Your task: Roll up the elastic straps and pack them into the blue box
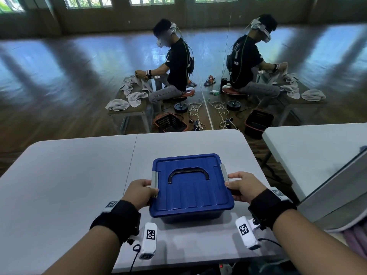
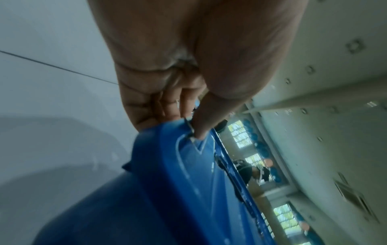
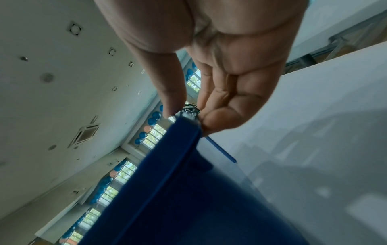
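Head view: the blue box (image 1: 190, 195) sits on the grey surface (image 1: 69, 175) just in front of the person, its lid (image 1: 188, 187) on and the black carry handle (image 1: 188, 173) lying flat in the lid's recess. The left hand (image 1: 140, 192) is clamped on the box's left edge at the grey latch (image 1: 155, 180), thumb on top and fingers curled beneath the rim. The right hand (image 1: 243, 187) grips the opposite edge at the other grey latch (image 1: 224, 172) in the same way. In the left wrist view, the thumb presses onto the lid's rim while the fingers (image 2: 159, 106) wrap under it. In the right wrist view, the thumb and the curled fingers (image 3: 222, 119) pinch the box's edge between them. Both wrists wear black bands (image 1: 119, 217) with white tagged camera units (image 1: 149, 241). No elastic straps can be seen; whether any are inside the closed box cannot be told. Beyond the surface a mirror shows a seated person handling towels.
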Available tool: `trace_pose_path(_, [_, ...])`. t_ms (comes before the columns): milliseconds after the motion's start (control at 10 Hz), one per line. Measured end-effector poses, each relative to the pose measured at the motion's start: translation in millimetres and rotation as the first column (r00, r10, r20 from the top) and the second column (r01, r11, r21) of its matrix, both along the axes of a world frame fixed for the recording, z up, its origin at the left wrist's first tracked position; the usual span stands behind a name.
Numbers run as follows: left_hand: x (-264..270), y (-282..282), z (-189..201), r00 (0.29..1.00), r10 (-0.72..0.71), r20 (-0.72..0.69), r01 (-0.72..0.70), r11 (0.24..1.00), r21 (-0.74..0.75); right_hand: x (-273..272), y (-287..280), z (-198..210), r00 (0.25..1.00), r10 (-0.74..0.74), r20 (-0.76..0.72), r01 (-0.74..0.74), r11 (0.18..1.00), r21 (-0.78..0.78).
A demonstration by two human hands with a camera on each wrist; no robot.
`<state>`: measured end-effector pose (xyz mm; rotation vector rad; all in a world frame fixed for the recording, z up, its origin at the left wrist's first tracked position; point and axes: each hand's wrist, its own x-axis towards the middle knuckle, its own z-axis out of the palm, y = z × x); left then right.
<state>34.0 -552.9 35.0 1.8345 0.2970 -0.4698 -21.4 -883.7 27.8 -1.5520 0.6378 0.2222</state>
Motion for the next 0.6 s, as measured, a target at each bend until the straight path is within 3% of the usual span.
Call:
trace_pose_path(300, [-0.8, 8.1, -5.2, 0.988, 0.096, 0.121, -0.099, 0.995, 0.012, 8.4, 15.9, -9.9, 1.000, -0.003, 0.016, 0.005, 0.986, -0.169])
trace_pose_path(400, [-3.9, 13.7, -8.8, 0.976, 0.037, 0.217, -0.064, 0.991, 0.118, 8.9, 20.5, -11.2, 0.999, 0.022, 0.039, -0.013, 0.977, -0.212])
trace_pose_path(500, [-6.7, 18.2, -7.8, 0.970, -0.012, 0.241, -0.025, 0.989, 0.147, 3.4, 24.9, -8.0, 0.995, 0.050, 0.088, -0.023, 0.958, -0.285])
trace_pose_path(600, [-26.4, 34.5, -15.8, 0.976, -0.031, 0.215, -0.003, 0.988, 0.156, -23.9, 27.1, -13.8, 0.995, 0.054, 0.084, -0.032, 0.968, -0.249])
